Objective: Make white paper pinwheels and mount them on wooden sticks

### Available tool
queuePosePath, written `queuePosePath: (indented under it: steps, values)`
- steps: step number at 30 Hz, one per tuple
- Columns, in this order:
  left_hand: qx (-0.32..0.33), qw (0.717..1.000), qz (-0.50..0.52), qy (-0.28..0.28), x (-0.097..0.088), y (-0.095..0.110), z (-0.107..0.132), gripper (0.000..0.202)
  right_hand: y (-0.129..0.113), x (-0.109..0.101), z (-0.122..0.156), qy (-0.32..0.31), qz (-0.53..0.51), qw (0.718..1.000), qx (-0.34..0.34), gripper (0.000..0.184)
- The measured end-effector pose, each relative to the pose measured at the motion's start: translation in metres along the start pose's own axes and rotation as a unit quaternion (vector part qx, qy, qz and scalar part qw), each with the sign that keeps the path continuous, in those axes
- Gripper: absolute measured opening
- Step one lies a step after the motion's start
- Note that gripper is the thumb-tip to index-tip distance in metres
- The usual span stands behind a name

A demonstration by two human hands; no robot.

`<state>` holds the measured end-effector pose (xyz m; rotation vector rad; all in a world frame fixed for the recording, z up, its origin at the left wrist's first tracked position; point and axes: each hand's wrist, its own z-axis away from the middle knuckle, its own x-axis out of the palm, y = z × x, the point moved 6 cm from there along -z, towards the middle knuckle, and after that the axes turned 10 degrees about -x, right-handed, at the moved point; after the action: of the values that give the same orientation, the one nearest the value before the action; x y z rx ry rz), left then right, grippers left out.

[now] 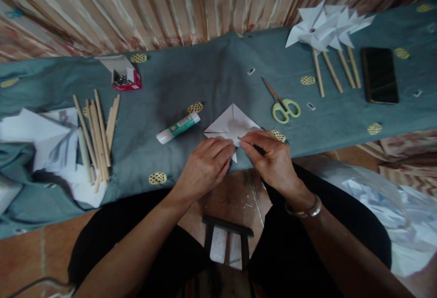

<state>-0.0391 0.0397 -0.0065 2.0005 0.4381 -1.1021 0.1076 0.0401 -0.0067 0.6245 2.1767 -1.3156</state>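
A white folded paper square [232,123] lies on the grey-green cloth [211,75] near the table's front edge. My left hand [205,166] and my right hand [273,159] meet at its near corner, fingers curled and pinching the paper's edge. A bracelet sits on my right wrist. A glue stick [178,128] lies just left of the paper. Green-handled scissors [282,104] lie to its right.
Several wooden sticks [97,129] and white paper sheets [37,136] lie at the left. A small red box of pins [125,78] stands open behind them. Finished white pinwheels [326,29] on sticks and a black phone [379,75] lie at the back right.
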Motion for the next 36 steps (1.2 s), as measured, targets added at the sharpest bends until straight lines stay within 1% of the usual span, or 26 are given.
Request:
queuePosePath:
  steps: [2,6,8,12,14,17,36]
  values:
    - [0.000,1.000,-0.002,0.001,0.002,0.002,0.000,0.024,0.001,0.000,0.000,0.005,0.009,1.000,0.013,0.010]
    - [0.005,1.000,0.001,0.011,0.006,0.006,0.001,0.026,0.005,0.000,0.001,0.006,0.022,0.998,0.052,0.015]
    - [0.008,1.000,0.003,0.012,0.006,0.008,0.001,0.029,0.006,0.000,0.001,0.001,0.025,0.998,0.058,0.012]
    - [0.012,1.000,0.010,-0.005,0.010,0.008,0.002,0.034,0.002,-0.002,0.000,-0.003,0.044,0.999,0.032,0.007]
    - [0.008,1.000,0.015,-0.014,0.012,0.007,0.002,0.036,0.000,-0.002,0.000,-0.003,0.060,0.998,0.011,0.008]
    - [0.004,1.000,0.018,-0.013,0.013,0.006,0.003,0.036,-0.003,-0.002,-0.001,-0.007,0.070,0.997,-0.008,0.011]
    - [0.002,1.000,0.008,-0.021,0.013,0.008,0.001,0.029,-0.008,0.002,-0.002,-0.064,0.113,0.991,-0.043,0.022]
